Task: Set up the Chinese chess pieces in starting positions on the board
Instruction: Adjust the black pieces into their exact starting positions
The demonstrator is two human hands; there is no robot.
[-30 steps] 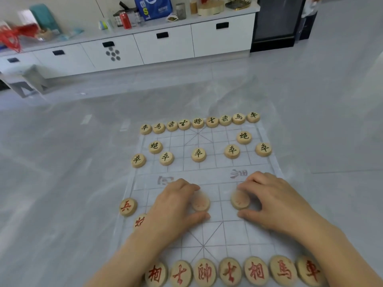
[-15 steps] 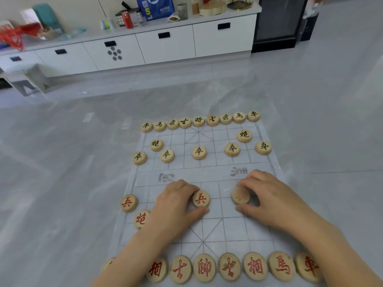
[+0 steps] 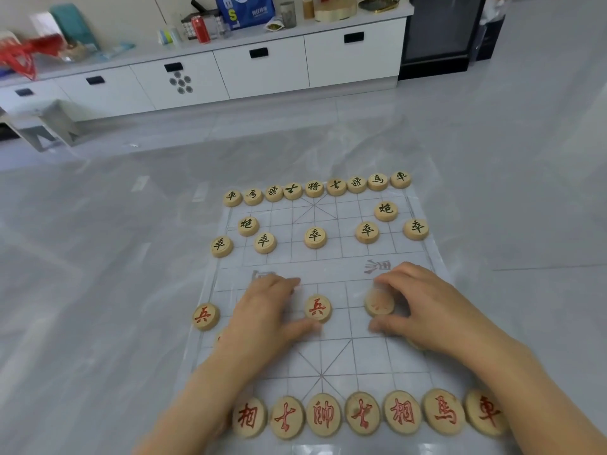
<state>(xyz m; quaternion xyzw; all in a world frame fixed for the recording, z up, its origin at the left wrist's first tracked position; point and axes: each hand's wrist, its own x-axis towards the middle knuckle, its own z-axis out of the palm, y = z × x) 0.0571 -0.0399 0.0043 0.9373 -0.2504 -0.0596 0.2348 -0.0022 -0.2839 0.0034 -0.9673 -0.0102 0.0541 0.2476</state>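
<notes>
The clear plastic board (image 3: 371,359) lies on the grey floor. Black-lettered pieces fill the far row (image 3: 314,188), with two cannons and several soldiers (image 3: 315,237) in front of them. Red-lettered pieces line the near row (image 3: 323,415); my left forearm hides that row's left end. My left hand (image 3: 269,310) rests palm down on the board, its thumb touching the near edge of the centre red soldier (image 3: 317,308). My right hand (image 3: 423,310) pinches a blurred red piece (image 3: 379,302) between fingers and thumb. Another red soldier (image 3: 205,316) sits at the board's left edge.
A red piece (image 3: 218,338) peeks out beside my left wrist. Low white cabinets (image 3: 262,67) run along the far wall, with a red can (image 3: 200,29) and a blue bag (image 3: 244,9) on top. A metal stool (image 3: 49,126) stands far left, a black cabinet (image 3: 440,31) far right.
My left fingers slid left off the centre red soldier, leaving its face uncovered. My right hand still holds its piece in nearly the same spot.
</notes>
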